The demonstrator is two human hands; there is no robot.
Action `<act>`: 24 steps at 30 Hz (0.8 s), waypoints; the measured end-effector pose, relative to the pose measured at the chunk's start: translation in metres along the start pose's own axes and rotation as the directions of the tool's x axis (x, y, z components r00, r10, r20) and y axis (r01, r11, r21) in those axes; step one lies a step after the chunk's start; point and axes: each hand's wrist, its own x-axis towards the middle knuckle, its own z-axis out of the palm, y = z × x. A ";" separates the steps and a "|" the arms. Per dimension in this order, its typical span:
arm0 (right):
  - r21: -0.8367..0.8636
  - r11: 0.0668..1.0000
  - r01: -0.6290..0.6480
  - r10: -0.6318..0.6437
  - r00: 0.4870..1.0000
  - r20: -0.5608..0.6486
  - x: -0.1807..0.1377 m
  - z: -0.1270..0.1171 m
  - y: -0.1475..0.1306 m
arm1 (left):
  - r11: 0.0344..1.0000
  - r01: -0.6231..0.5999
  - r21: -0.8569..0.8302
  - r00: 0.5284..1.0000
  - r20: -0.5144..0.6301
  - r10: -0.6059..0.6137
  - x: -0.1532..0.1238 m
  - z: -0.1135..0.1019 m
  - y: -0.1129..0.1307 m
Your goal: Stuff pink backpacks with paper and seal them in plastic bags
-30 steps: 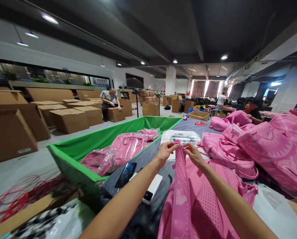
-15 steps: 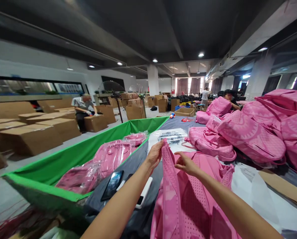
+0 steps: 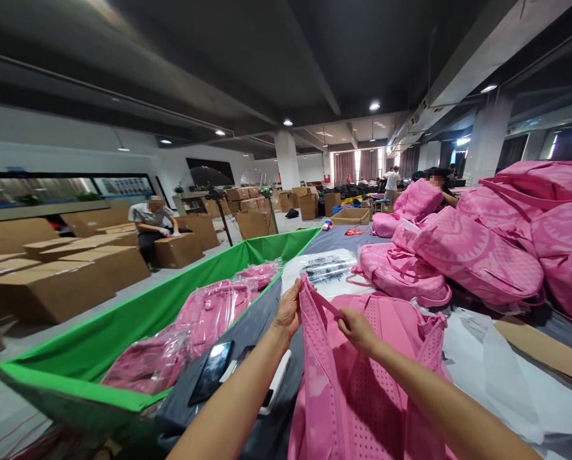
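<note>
Pink strap (image 3: 313, 332), left hand (image 3: 288, 312), right hand (image 3: 357, 330) pinching

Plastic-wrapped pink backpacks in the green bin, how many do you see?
3 wrapped backpacks in the green bin: nearest, middle, farthest; others may lie hidden beneath.

- Directly before me, a pink perforated-mesh backpack (image 3: 357, 396) hangs from my left hand (image 3: 288, 313) and my right hand (image 3: 357, 329).
- On my left, a long green fabric-lined bin (image 3: 123, 338) holds pink backpacks in clear plastic bags (image 3: 204, 326).
- Between that bin and me, a black smartphone (image 3: 211, 370) and a white power bank (image 3: 276, 383) lie on a grey cloth table cover (image 3: 261, 326).
- Ahead, a clear plastic bag (image 3: 326, 267) lies on the cover.
- On my right, pink backpacks (image 3: 477, 255) lie heaped.
- Beyond the bin, brown cardboard boxes (image 3: 50, 291) stand on the floor beside a seated person (image 3: 151, 217).
</note>
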 end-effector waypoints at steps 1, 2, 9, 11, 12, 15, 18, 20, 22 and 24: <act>0.000 1.000 -0.012 0.012 1.000 0.015 -0.012 0.002 -0.005 | 0.999 -0.021 0.025 1.000 -0.001 0.021 0.003 0.001 -0.002; 0.011 1.000 -0.014 0.013 0.999 0.050 -0.028 0.004 -0.011 | 0.998 -0.036 0.054 0.999 0.001 0.036 0.006 0.004 -0.006; 0.044 0.998 -0.043 0.023 0.921 0.388 -0.180 -0.006 -0.049 | 0.929 -0.100 0.356 0.995 0.032 0.095 0.028 0.044 -0.083; -0.008 0.997 -0.082 0.079 0.927 0.367 -0.197 -0.034 -0.050 | 0.873 -0.141 0.467 0.990 0.049 0.133 0.025 0.053 -0.103; -0.029 0.994 -0.101 0.105 0.935 0.340 -0.198 -0.054 -0.048 | 0.839 -0.164 0.518 0.986 0.060 0.156 0.022 0.056 -0.109; -0.210 0.958 -0.195 0.209 0.977 0.045 -0.181 -0.125 -0.027 | 0.745 -0.246 0.620 0.965 0.088 0.246 0.011 0.065 -0.112; -0.262 0.824 -0.502 0.387 0.837 -0.387 -0.155 -0.185 0.013 | 0.583 -0.425 0.692 0.898 0.245 0.365 -0.004 0.077 -0.104; -0.141 0.740 -0.657 0.549 0.712 -0.437 -0.137 -0.202 0.040 | 0.442 -0.588 0.677 0.809 0.493 0.322 -0.015 0.088 -0.105; -0.092 0.720 -0.687 0.596 0.681 -0.425 -0.118 -0.200 0.058 | 0.427 -0.681 0.595 0.703 0.694 0.153 -0.024 0.101 -0.115; -0.109 0.765 -0.634 0.526 0.714 -0.461 -0.101 -0.187 0.064 | 0.513 -0.662 0.546 0.646 0.763 0.021 -0.029 0.115 -0.131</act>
